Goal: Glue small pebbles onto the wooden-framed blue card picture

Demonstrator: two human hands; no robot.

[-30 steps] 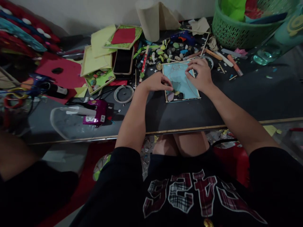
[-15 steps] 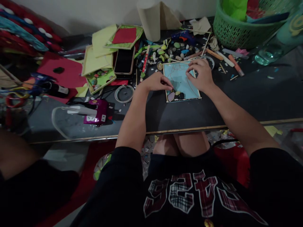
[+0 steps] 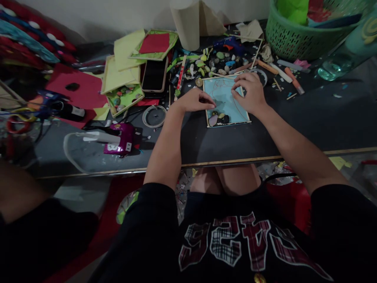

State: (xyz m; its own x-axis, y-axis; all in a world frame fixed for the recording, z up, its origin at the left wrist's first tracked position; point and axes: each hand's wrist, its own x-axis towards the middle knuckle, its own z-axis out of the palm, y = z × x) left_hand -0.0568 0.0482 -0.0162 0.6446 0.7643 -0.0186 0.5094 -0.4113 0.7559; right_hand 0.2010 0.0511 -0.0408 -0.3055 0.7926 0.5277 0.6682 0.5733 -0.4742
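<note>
A light-blue panel (image 3: pixel 225 96) with a thin stick frame and fine orange-brown curved lines lies flat on the dark table. Small stones (image 3: pixel 219 118), one pale lilac and others dark or yellowish, sit together at its near left corner. Just above these stones is my left hand (image 3: pixel 197 100), over the panel's left edge, thumb and fingers slightly apart with nothing visible in them. My right hand (image 3: pixel 250 92) rests at the panel's right edge, fingers bent and thumb a little apart from them, fingertips over the blue surface. I see nothing held there.
Loose pebbles (image 3: pixel 219 63) spread behind the panel. A phone (image 3: pixel 154 76) and framed yellow-green panels (image 3: pixel 123 80) lie left. A purple pack (image 3: pixel 122 139) is near the front edge. A green basket (image 3: pixel 291 39) and a clear bottle (image 3: pixel 335 65) stand right; another person's arm (image 3: pixel 20 190) shows left.
My left hand has lifted slightly up and away from the stones at the near left corner, so more of them shows. My right hand has stayed in place.
</note>
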